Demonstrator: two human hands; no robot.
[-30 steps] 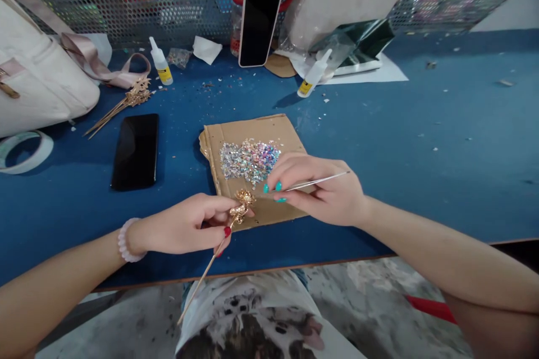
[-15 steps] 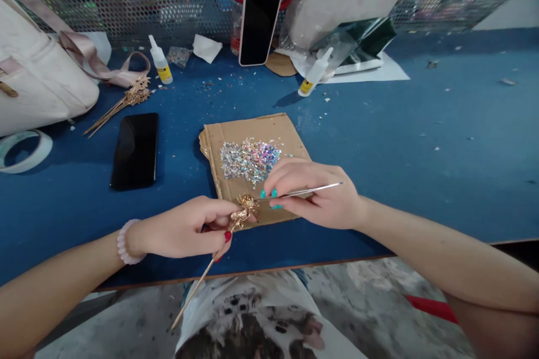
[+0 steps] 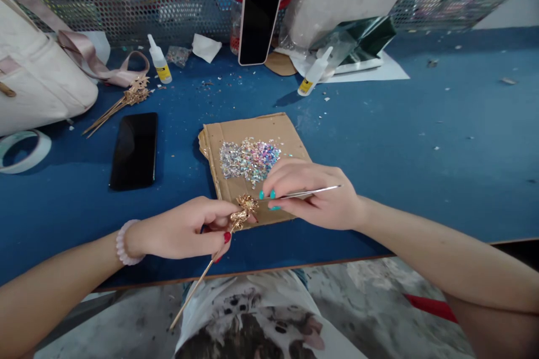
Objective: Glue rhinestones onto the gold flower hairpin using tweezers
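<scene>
Gold hairpin [image 3: 239,216]: shiny, spiky flower head, scrolled neck, long plain stick. Pinched by the left hand [image 3: 185,227], stick slanting lapward. The right hand [image 3: 314,193] pinches slim metal tweezers [image 3: 309,192], tip beside the flower head; contact unclear. Beyond the grip: loose sequins [image 3: 250,161] on cardboard [image 3: 252,127]; farther, yellow-labelled bottles [image 3: 160,63], fill level indistinct, and a clear packet [image 3: 178,56] of glittery bits.

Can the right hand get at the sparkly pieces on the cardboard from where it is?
Probably yes: the right hand is close beside the sparkly pieces, which lie uncovered on the cardboard. Nothing seems in the way, though its fingers already hold a thin metal tool.
</scene>
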